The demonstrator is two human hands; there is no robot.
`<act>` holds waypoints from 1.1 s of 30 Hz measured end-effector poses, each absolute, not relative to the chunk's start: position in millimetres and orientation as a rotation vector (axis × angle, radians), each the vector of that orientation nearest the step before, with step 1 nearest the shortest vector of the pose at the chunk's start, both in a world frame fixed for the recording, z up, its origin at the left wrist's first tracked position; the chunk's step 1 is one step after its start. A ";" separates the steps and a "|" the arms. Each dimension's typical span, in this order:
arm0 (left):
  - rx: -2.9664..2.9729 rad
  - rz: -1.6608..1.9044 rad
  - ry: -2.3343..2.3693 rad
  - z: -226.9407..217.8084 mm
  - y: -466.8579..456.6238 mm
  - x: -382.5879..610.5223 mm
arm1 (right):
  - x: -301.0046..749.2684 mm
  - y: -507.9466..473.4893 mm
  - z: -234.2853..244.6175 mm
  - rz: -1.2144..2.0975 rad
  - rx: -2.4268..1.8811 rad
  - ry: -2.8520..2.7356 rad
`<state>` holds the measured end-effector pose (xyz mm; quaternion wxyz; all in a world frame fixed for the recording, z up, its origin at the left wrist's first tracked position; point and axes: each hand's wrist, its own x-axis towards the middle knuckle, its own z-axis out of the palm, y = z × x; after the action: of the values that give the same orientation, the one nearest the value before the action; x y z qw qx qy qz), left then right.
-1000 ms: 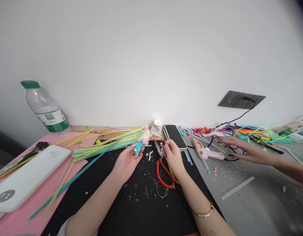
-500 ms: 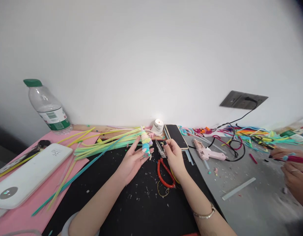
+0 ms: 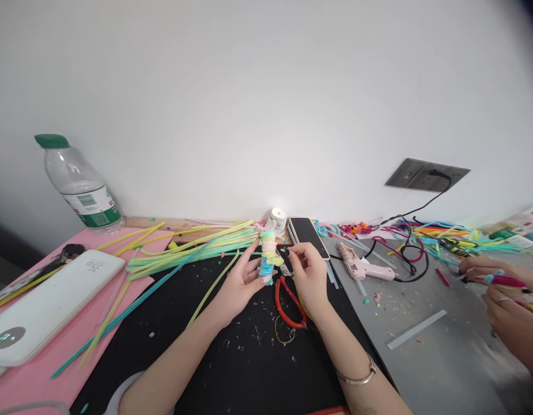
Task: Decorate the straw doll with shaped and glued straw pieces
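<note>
A pastel pipe-cleaner figure [image 3: 268, 253], banded in green, cream, yellow and blue, stands nearly upright in my left hand [image 3: 241, 282], whose fingers and thumb grip its blue lower part. Just right of it, my right hand [image 3: 308, 276] has thumb and forefinger pinched together; whatever is between the tips is too small to make out. Red-handled pliers [image 3: 287, 305] lie on the black mat [image 3: 231, 357] below and between my hands, their jaws partly hidden behind the figure and my right hand.
Pipe cleaners [image 3: 192, 253] lie behind my left arm. A white power bank [image 3: 59, 305] and a bottle [image 3: 84, 190] are at left. A phone [image 3: 308, 235] and a lit candle [image 3: 278, 218] stand behind my hands. Right are a glue gun [image 3: 363, 268] and a co-worker's hands [image 3: 503, 288].
My left hand has moved right and turned the pipe-cleaner figure, so its yellow side piece now shows beside my right fingertips. My right hand stays pinched in nearly the same place.
</note>
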<state>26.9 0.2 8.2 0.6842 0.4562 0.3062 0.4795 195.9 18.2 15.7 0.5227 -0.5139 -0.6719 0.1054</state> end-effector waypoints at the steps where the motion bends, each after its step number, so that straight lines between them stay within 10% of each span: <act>1: 1.035 1.066 0.675 7.8 -0.3 27.1 | 196.1 17.5 16.8 0.218 -1.222 -1.615; 33: 1.137 1.001 0.708 0.3 -0.8 32.7 | 200.7 18.4 18.8 -0.112 -1.076 -1.801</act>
<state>32.7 -0.8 0.3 0.6702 0.5047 0.3142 0.4443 200.7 18.4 18.8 0.4972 -0.4445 -0.7437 -0.0463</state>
